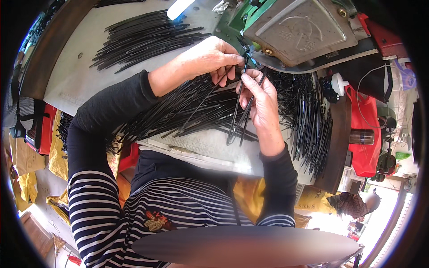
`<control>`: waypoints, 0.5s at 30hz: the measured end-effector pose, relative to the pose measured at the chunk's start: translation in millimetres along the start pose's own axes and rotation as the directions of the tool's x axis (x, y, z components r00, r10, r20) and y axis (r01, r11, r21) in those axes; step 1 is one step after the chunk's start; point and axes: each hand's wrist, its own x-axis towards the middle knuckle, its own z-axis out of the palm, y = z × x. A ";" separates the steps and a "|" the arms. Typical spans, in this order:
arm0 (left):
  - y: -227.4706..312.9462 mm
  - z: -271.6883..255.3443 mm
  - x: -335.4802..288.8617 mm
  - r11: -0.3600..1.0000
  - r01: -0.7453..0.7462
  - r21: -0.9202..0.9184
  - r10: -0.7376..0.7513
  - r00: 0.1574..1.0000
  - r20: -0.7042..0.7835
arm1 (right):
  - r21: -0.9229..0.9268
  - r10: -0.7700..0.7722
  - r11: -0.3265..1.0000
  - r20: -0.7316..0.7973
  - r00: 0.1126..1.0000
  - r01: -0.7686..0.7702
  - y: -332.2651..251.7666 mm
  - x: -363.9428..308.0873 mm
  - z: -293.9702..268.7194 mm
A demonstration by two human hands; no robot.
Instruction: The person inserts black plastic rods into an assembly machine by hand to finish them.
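Between the fingers of my right hand (261, 98) are a few thin black rods (235, 114), which look like umbrella ribs. Their lower ends hang over the table edge side, and their upper ends reach up beside the machine. My left hand (213, 60) is closed in a pinch by those upper ends, with a thin black rod in its fingers trailing down and left. The fingertips of both hands almost meet just below the green machine (230, 27). Exactly what lies between the left fingertips is partly hidden.
A sheaf of black rods (143, 38) lies at the upper left of the pale metal table (76, 82). More rods (308, 120) heap up at the right and under my wrists. The machine's grey metal cover (301, 33) stands over the upper right. A red bag (364, 134) hangs beyond the right edge.
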 end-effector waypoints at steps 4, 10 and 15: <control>-5.4 0.9 -1.9 1.000 -0.029 -0.002 0.029 1.000 0.007 | -0.003 0.005 1.000 0.044 0.999 -0.005 1.4 3.5 4.1; -5.8 3.5 -1.5 0.996 -0.055 0.072 0.057 0.998 -0.026 | 0.005 0.003 1.000 0.050 0.999 -0.003 0.3 6.5 4.8; -5.3 2.8 -1.7 0.994 -0.046 0.099 0.048 0.999 -0.014 | 0.007 0.008 1.000 0.063 0.998 -0.008 1.0 7.9 4.7</control>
